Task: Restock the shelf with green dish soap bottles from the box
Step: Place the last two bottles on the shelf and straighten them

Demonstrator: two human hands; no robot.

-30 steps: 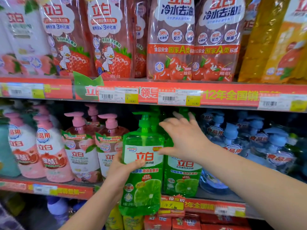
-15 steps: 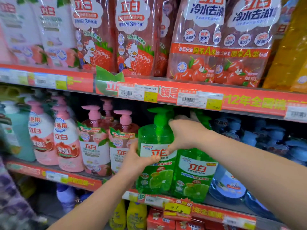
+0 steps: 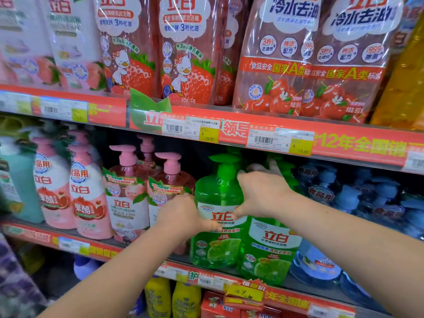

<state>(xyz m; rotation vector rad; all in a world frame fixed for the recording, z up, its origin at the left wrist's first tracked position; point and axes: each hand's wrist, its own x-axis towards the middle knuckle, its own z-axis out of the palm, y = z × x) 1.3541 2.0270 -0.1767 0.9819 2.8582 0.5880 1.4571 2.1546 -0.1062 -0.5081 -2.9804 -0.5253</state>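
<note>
Green dish soap bottle (image 3: 218, 198): it stands upright at the near edge of the middle shelf (image 3: 68, 243). The pink pump bottles (image 3: 128, 198) are on its left and a second green bottle (image 3: 268, 249) is hard against its right. I can't tell whether its base is fully seated.
Left hand (image 3: 183, 216): its grip is closed round the bottle's left flank, with the thumb laid across the white label.
Right hand (image 3: 263, 193): its grip is closed over the bottle's right shoulder, beside the pump neck. The thumb is on the label's edge, and the fingers curl back out of sight.
Weight: I'd judge it hefty, since it looks full nearly to the shoulder. That would explain using both hands.
Stiffness: the plastic wall looks firm but probably gives a little under a squeeze. I see little risk of breakage.
Slipperiness: the skin and label are glossy, so a one-handed pinch might slide.
Where to hold: the broad flanks or the shoulder look safest. The pump head is thin and likely to turn or press down, so I'd leave it alone.
Shape: a squat, rounded body narrows to a short neck with a flat-beaked pump.
Material and look: the plastic is translucent green with a shiny wrap showing a cut lime.
Neighbours: blue pump bottles (image 3: 321, 269) are on the right, and crinkly refill pouches (image 3: 270, 65) sit on the shelf above.
Box: not in view.
</note>
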